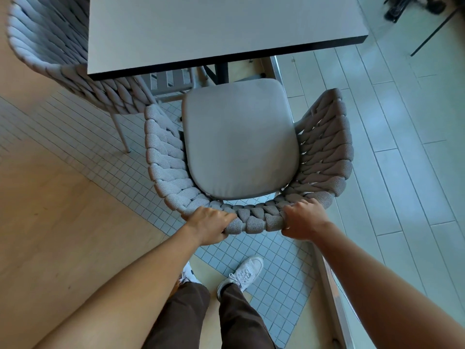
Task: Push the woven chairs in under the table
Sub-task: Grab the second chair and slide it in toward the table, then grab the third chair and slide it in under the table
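Note:
A grey woven chair (163, 157) with a grey seat cushion (239, 142) stands directly in front of me, facing the table (221, 28). The front of its cushion sits just below the table's near black edge; most of the seat is out from under the top. My left hand (208, 224) grips the left part of the woven backrest rim. My right hand (305, 219) grips the right part of the same rim. A second woven chair (47, 44) stands at the table's left side, partly tucked under the top.
The table's dark post (221, 70) stands beyond the cushion, under the top. My two feet in white shoes (242, 273) are behind the chair on small square tiles. A metal floor rail (329, 280) runs along the right. Dark thin-legged furniture (432, 28) stands far right.

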Demonstrator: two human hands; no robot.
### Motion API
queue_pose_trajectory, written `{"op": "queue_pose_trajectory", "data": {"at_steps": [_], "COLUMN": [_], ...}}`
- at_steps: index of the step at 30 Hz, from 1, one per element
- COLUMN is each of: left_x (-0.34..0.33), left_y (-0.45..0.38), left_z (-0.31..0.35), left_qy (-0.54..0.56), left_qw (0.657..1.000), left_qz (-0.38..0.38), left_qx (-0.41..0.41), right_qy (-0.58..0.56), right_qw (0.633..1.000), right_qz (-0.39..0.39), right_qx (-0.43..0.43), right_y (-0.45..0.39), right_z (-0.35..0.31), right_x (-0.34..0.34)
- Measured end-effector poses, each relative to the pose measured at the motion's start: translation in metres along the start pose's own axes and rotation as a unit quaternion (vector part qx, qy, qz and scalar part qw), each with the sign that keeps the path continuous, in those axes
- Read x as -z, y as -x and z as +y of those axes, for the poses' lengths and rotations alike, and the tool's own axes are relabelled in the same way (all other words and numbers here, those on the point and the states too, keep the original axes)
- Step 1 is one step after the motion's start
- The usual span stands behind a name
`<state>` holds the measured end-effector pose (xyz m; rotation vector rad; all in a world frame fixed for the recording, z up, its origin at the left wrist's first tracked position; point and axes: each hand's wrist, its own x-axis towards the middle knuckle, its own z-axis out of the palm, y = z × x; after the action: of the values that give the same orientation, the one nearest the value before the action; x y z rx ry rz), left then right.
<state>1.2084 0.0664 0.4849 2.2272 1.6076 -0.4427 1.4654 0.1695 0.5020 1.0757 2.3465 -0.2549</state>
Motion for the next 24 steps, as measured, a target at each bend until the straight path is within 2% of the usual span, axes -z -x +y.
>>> {"op": "queue_pose_trajectory", "data": {"at_steps": [4, 7, 11, 15, 24], "left_x": [0.009, 0.019, 0.038, 0.059, 0.077], "left_y": [0.007, 0.016, 0.027, 0.047, 0.127], "left_z": [-0.002, -0.012, -0.031, -0.062, -0.159], "left_qy": [0.048, 0.073, 0.1, 0.081, 0.076], "left_qw": [0.999, 0.997, 0.99, 0.985, 0.974], "left_qz": [-0.004, 0.033, 0.083, 0.109, 0.152], "left_qx": [0.016, 0.02, 0.056, 0.104, 0.15], "right_qy": [-0.013, -0.076, -0.12, -0.113, -0.089], "right_qw": [0.999, 0.996, 0.992, 0.99, 0.986], "right_qz": [-0.034, -0.042, 0.014, 0.073, 0.132], "right_qx": [0.007, -0.006, -0.02, -0.044, -0.047], "right_y": [0.009, 0.013, 0.013, 0.011, -0.017], "right_z": [-0.008, -0.021, -0.044, -0.078, -0.177], "right_x": [0.019, 0.037, 0.062, 0.095, 0.172]}}
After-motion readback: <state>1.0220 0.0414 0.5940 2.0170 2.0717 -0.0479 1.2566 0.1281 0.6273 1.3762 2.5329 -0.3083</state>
